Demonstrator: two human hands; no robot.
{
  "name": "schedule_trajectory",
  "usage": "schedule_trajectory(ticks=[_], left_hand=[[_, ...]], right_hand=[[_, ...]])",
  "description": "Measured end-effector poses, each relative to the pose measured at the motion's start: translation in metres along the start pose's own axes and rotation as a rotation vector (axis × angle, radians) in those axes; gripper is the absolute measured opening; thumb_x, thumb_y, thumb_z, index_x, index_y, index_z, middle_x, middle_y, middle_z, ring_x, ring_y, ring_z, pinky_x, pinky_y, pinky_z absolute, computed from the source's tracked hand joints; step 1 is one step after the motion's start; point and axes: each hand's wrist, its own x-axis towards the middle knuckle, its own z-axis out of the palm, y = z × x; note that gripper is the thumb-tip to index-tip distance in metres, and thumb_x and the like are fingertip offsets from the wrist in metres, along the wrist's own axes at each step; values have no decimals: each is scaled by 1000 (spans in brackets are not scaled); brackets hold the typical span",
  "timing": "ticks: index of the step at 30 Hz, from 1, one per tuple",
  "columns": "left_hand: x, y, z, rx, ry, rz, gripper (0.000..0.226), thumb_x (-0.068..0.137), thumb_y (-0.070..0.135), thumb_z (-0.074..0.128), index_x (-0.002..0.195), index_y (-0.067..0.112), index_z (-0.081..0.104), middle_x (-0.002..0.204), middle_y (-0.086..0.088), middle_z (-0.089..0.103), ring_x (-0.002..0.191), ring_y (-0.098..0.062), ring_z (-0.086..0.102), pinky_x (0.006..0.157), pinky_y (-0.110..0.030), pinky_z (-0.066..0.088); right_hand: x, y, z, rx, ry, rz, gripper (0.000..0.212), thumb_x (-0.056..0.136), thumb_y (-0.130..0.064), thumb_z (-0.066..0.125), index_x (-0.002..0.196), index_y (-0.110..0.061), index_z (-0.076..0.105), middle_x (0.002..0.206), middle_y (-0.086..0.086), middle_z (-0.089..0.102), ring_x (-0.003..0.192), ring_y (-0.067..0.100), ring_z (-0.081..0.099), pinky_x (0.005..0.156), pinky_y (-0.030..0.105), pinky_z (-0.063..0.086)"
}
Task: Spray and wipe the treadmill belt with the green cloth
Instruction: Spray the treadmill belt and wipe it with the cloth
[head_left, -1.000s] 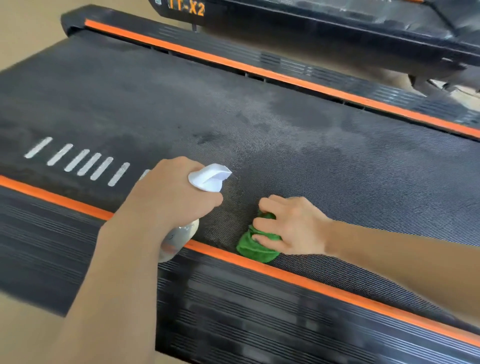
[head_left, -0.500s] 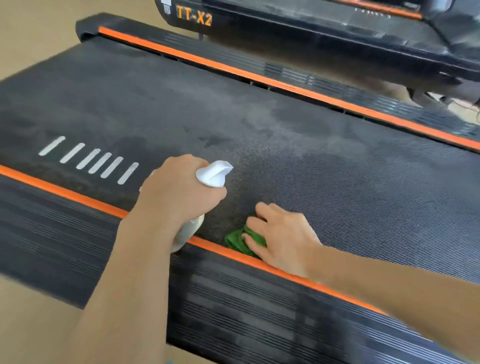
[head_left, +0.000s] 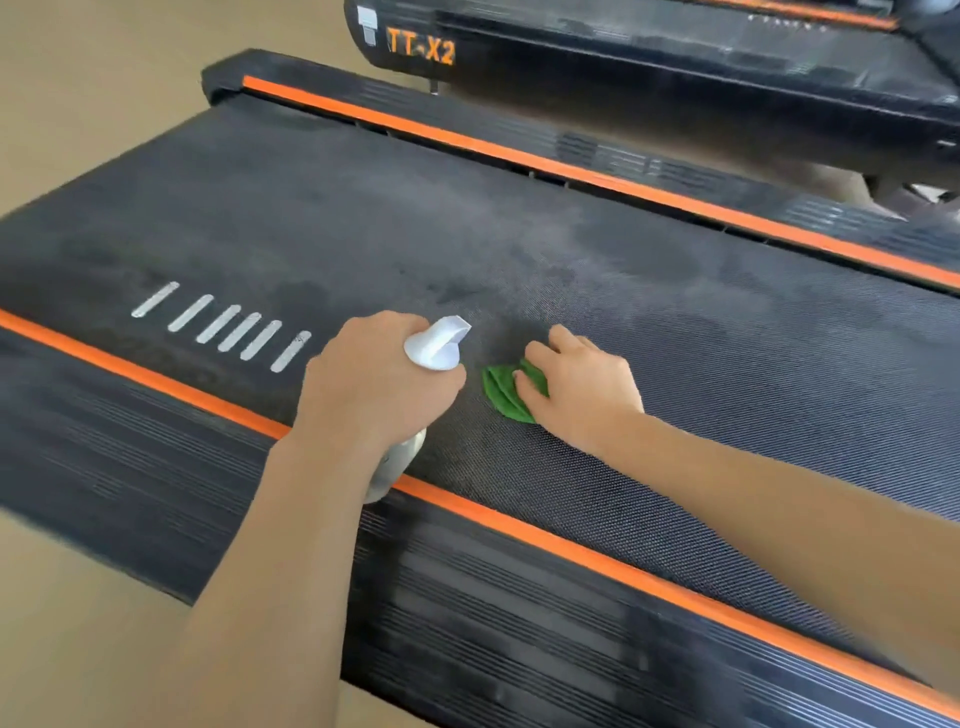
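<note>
The dark textured treadmill belt (head_left: 675, 332) runs across the view, with damp patches near its middle. My left hand (head_left: 374, 384) grips a spray bottle (head_left: 434, 348) with a white nozzle head pointing right over the belt; its clear body shows below my wrist. Just to its right, my right hand (head_left: 582, 384) presses flat on the folded green cloth (head_left: 501, 392), which lies on the belt. Most of the cloth is hidden under my palm and fingers.
Orange-striped black side rails (head_left: 571, 551) border the belt near and far. White dash marks (head_left: 223, 327) sit on the belt at left. A second treadmill marked TT-X2 (head_left: 421, 49) stands behind. Tan floor (head_left: 78, 78) lies to the left.
My right hand has slid the green cloth away from the near orange rail, further onto the belt, and now lies flatter on it. The left hand with the bottle has kept its place.
</note>
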Motion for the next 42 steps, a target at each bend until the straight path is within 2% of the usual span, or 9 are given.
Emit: schedule_trajectory(ticks=[3, 11, 15, 22, 25, 31, 34, 38, 42], left_hand=[[2, -7, -7, -33, 46, -71, 26, 90, 38, 64, 78, 16, 62, 76, 1, 65, 83, -27, 62, 70, -35, 45], [1, 2, -2, -90, 17, -143, 30, 94, 44, 60, 74, 22, 60, 81, 4, 65, 92, -29, 64, 83, -38, 51], [5, 3, 4, -192, 33, -105, 21, 88, 44, 68, 95, 25, 72, 83, 3, 69, 92, -25, 66, 85, -39, 55], [10, 18, 16, -226, -10, -158, 27, 87, 41, 70, 73, 19, 63, 74, 2, 66, 83, -26, 66, 80, -37, 54], [14, 20, 17, -241, 12, -120, 25, 88, 39, 69, 74, 19, 65, 72, 2, 64, 83, -27, 64, 77, -38, 54], [12, 8, -10, -27, -41, -231, 23, 88, 45, 67, 85, 22, 68, 86, 6, 67, 92, -27, 64, 78, -34, 43], [3, -2, -28, 82, -83, -261, 23, 87, 45, 66, 84, 23, 69, 88, 5, 69, 92, -28, 65, 83, -38, 49], [-9, -6, -44, 50, -85, -317, 25, 84, 39, 72, 73, 20, 60, 79, 3, 65, 82, -23, 64, 79, -36, 46], [-15, -7, -47, 76, -102, -314, 22, 86, 37, 70, 74, 24, 57, 82, 6, 62, 89, -25, 62, 83, -36, 47]], right_hand=[[-54, 17, -26, 14, -50, -136, 29, 96, -51, 43, 94, -26, 57, 91, -7, 46, 80, 18, 56, 46, 28, 40], [-127, 44, -63, 59, -104, -175, 26, 96, -49, 47, 86, -27, 56, 90, -10, 44, 77, 14, 53, 40, 31, 45], [-126, 43, -62, 44, -106, -164, 26, 94, -50, 49, 86, -27, 58, 89, -9, 46, 77, 14, 54, 42, 26, 41], [-126, 40, -62, 57, -113, -131, 25, 93, -48, 50, 84, -27, 61, 88, -10, 46, 77, 15, 55, 47, 24, 39], [-126, 41, -61, 63, -106, -129, 24, 93, -47, 52, 84, -27, 61, 89, -9, 47, 76, 15, 54, 48, 23, 39], [-120, 45, -59, 58, -101, -183, 27, 93, -47, 52, 83, -25, 62, 87, -7, 48, 73, 16, 54, 50, 22, 35], [-112, 47, -57, 65, -93, -208, 28, 93, -48, 53, 80, -24, 60, 86, -7, 49, 73, 16, 55, 47, 26, 40], [-98, 44, -52, 81, -53, -220, 30, 95, -47, 51, 80, -23, 62, 86, -7, 49, 72, 15, 54, 47, 25, 41], [-77, 39, -43, 77, -6, -215, 29, 96, -45, 53, 84, -23, 65, 86, -6, 51, 72, 15, 54, 49, 21, 35]])
